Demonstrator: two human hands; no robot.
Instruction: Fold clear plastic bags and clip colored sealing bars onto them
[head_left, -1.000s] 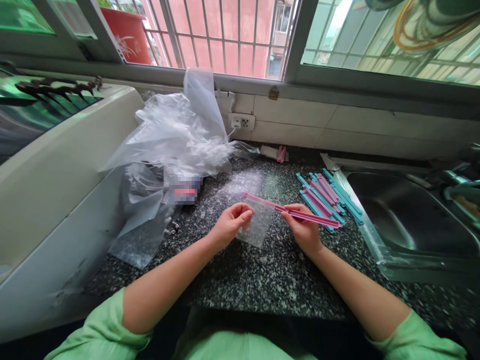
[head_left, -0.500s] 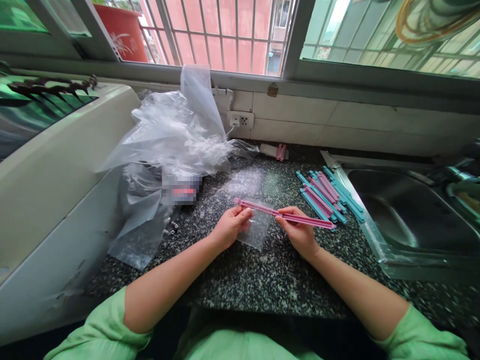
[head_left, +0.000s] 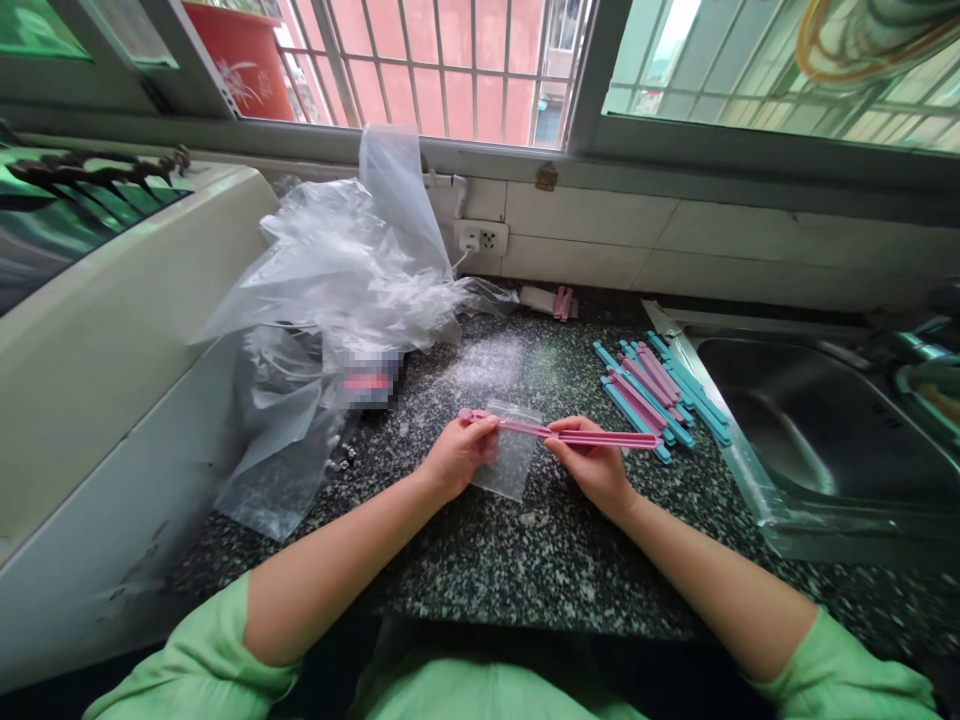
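A long pink bag sealing clip [head_left: 607, 439] stretches between my two hands, nearly level above the counter. My left hand [head_left: 459, 458] pinches it near its left end, thumb on top. The fingers of my right hand [head_left: 592, 472] are closed on the clip around its middle, and its right part sticks out beyond them. A small clear plastic bag [head_left: 510, 468] hangs between the hands with its upper edge showing above the clip. Whether the clip is fully closed over the bag, I cannot tell. To the right lies a pile of pink and blue sealing clips [head_left: 649, 390].
Crumpled clear plastic bags [head_left: 352, 260] heap up at the left, beside a white appliance side [head_left: 112, 400]. A steel sink [head_left: 795, 420] is at the right. Two short pink clips [head_left: 562, 303] lie by the back wall, near a socket [head_left: 481, 238]. The counter [head_left: 517, 580] is speckled stone.
The clip has turned closer to level and shifted slightly left. My right hand has moved a little left with it. More of the bag's upper edge shows above the clip.
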